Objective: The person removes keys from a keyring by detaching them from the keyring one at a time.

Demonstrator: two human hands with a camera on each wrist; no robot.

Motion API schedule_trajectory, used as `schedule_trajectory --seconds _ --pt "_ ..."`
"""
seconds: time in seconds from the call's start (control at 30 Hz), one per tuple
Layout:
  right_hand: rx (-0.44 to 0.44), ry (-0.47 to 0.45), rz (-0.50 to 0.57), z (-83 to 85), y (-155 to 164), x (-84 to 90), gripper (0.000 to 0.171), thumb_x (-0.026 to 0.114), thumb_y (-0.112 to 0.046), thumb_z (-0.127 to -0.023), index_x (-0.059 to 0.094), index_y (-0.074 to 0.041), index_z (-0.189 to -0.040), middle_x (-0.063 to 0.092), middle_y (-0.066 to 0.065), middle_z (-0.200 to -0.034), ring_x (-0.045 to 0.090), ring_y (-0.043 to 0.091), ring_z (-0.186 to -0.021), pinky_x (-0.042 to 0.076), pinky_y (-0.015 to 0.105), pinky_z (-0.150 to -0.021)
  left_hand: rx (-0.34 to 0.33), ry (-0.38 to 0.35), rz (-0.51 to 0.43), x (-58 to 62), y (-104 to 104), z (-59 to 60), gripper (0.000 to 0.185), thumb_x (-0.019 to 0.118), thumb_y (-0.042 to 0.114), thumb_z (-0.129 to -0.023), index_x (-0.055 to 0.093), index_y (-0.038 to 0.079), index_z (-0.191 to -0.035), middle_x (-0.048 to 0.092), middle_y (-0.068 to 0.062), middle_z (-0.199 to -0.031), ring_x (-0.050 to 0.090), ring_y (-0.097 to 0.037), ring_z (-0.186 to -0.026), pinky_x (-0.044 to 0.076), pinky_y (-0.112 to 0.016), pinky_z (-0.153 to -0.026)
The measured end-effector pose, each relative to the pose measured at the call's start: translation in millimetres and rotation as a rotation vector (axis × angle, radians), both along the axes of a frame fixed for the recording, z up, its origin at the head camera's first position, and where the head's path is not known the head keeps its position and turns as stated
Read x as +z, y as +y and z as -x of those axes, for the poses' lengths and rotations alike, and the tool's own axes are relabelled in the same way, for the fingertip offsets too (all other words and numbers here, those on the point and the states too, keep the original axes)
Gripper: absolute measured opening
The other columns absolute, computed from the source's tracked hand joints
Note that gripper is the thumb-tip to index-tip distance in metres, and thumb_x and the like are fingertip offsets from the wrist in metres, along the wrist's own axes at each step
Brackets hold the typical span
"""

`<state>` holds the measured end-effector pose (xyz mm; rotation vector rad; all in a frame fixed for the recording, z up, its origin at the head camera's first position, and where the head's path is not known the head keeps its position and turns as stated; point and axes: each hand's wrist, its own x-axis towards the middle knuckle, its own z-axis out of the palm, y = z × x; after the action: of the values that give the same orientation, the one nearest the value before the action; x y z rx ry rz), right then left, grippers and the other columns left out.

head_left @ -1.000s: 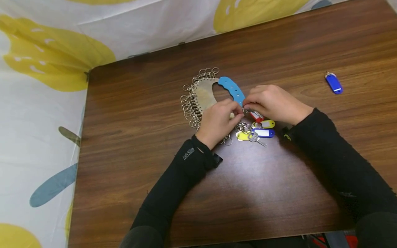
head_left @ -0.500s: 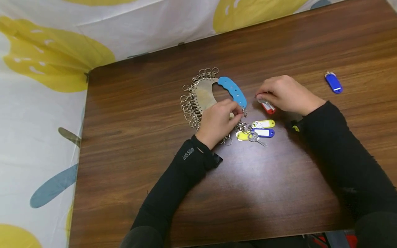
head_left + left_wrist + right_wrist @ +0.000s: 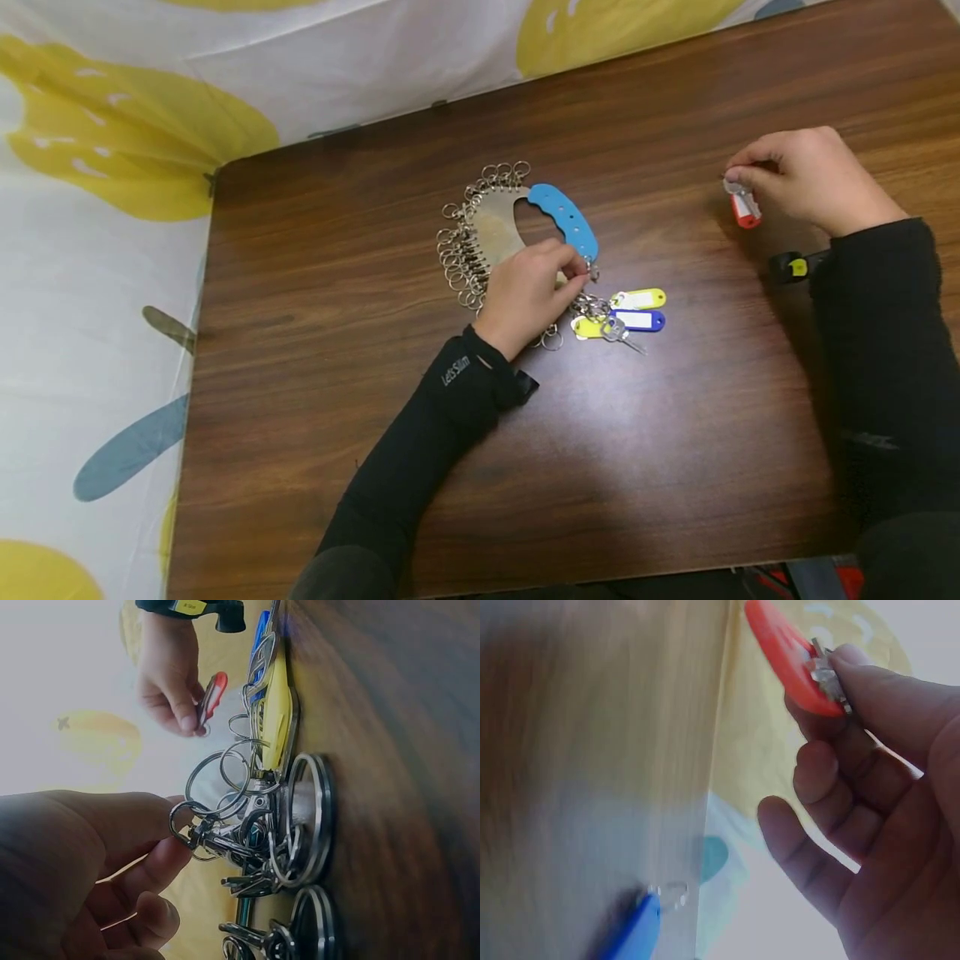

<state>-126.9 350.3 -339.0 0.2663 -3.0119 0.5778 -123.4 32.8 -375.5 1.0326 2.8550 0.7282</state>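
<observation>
Tabletop [image 3: 337, 350], brown wood-grain; along its edges, white-and-yellow cloth [image 3: 405, 75]; over it, left hand [image 3: 527, 287] pinching metal clasp [image 3: 198, 835], right hand [image 3: 821, 182] pinching red key tag [image 3: 789, 664].

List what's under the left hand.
In the head view, a metal plate and rings disappear beneath the left hand; the left wrist view shows it pinching a metal clip. The rest is covered.
</observation>
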Motion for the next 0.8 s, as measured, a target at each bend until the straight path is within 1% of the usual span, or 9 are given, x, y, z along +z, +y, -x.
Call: schedule_trajectory --seconds 0.07,0.1,0.2,0.23,0.3,0.4,0.5,0.63,0.8 --pt "-0.041 -0.047 -0.014 1.3 6.0 0.7 0.028 0.053 -0.022 -0.097 0.069 -0.002 -0.107 0.071 0.020 -0.099 0.038 -0.020 -0.067 0.035 0.012 -0.059 0.005 -0.004 0.001 -0.3 -1.2 0.1 0.009 0.063 0.027 -0.091 0.070 0.022 -0.092 0.068 0.009 -0.091 0.062 -0.007 -0.074 0.045 -0.023 -0.059" --pt "-0.054 -0.069 -0.019 2.2 8.2 1.0 0.030 0.052 -0.024 -0.098 0.069 -0.002 -0.108 0.071 0.021 -0.100 0.046 -0.014 -0.069 0.038 0.016 -0.062 0.008 -0.007 0.002 -0.4 -1.8 0.1 0.009 0.063 0.027 -0.091 0.070 0.022 -0.092 0.068 0.009 -0.091 0.062 -0.007 -0.074 0.045 -0.023 -0.059" --pt "-0.080 -0.151 -0.028 4.6 14.4 1.1 0.035 0.049 -0.028 -0.099 0.067 0.000 -0.112 0.069 0.024 -0.105 0.063 0.014 -0.084 0.047 0.035 -0.074 0.014 -0.017 0.003 -0.7 -3.1 -0.4 0.009 0.063 0.027 -0.091 0.070 0.022 -0.092 0.068 0.008 -0.092 0.062 -0.007 -0.074 0.045 -0.023 -0.060" --pt "-0.086 -0.176 -0.027 5.1 16.5 0.7 0.037 0.048 -0.029 -0.099 0.066 0.000 -0.113 0.068 0.025 -0.107 0.063 0.025 -0.091 0.048 0.043 -0.079 0.014 -0.020 0.004 -0.5 -3.5 -0.7 0.009 0.063 0.027 -0.091 0.070 0.022 -0.093 0.068 0.008 -0.092 0.062 -0.008 -0.074 0.045 -0.023 -0.060" --pt "-0.099 -0.232 -0.020 6.1 21.4 -0.6 0.041 0.046 -0.032 -0.100 0.064 0.002 -0.115 0.065 0.027 -0.111 0.058 0.044 -0.104 0.043 0.057 -0.086 0.014 -0.026 0.010 -0.3 -4.4 -1.4 0.009 0.062 0.027 -0.091 0.070 0.022 -0.093 0.068 0.008 -0.092 0.062 -0.007 -0.075 0.045 -0.023 -0.061" --pt "-0.120 -0.311 -0.030 6.6 28.9 -2.7 0.045 0.044 -0.036 -0.100 0.063 0.001 -0.116 0.064 0.028 -0.113 0.053 0.047 -0.108 0.039 0.061 -0.090 0.007 -0.033 0.015 0.7 -5.2 -2.6 0.010 0.062 0.027 -0.091 0.070 0.022 -0.094 0.068 0.008 -0.093 0.063 -0.007 -0.076 0.046 -0.023 -0.062" --pt "-0.127 -0.357 -0.046 8.0 33.7 -5.7 0.046 0.044 -0.039 -0.099 0.065 0.000 -0.114 0.066 0.025 -0.107 0.055 0.042 -0.101 0.041 0.056 -0.084 0.006 -0.037 0.017 1.7 -5.5 -3.3 0.010 0.062 0.027 -0.092 0.070 0.022 -0.094 0.068 0.008 -0.094 0.063 -0.007 -0.078 0.047 -0.023 -0.063" --pt "-0.137 -0.371 -0.072 8.0 36.3 -9.4 0.047 0.044 -0.042 -0.099 0.065 -0.002 -0.114 0.067 0.021 -0.099 0.054 0.035 -0.093 0.040 0.050 -0.078 0.003 -0.048 0.021 2.9 -4.9 -4.3 0.010 0.062 0.028 -0.091 0.069 0.022 -0.094 0.068 0.008 -0.094 0.063 -0.007 -0.078 0.047 -0.023 -0.064" --pt "-0.179 -0.376 -0.079 2.0 39.5 -10.6 0.050 0.045 -0.042 -0.098 0.062 0.001 -0.116 0.067 0.025 -0.099 0.054 0.043 -0.098 0.042 0.056 -0.082 -0.011 -0.059 0.026 5.1 -2.4 -6.4 0.011 0.061 0.028 -0.092 0.070 0.022 -0.095 0.068 0.009 -0.094 0.061 -0.007 -0.076 0.046 -0.023 -0.063"
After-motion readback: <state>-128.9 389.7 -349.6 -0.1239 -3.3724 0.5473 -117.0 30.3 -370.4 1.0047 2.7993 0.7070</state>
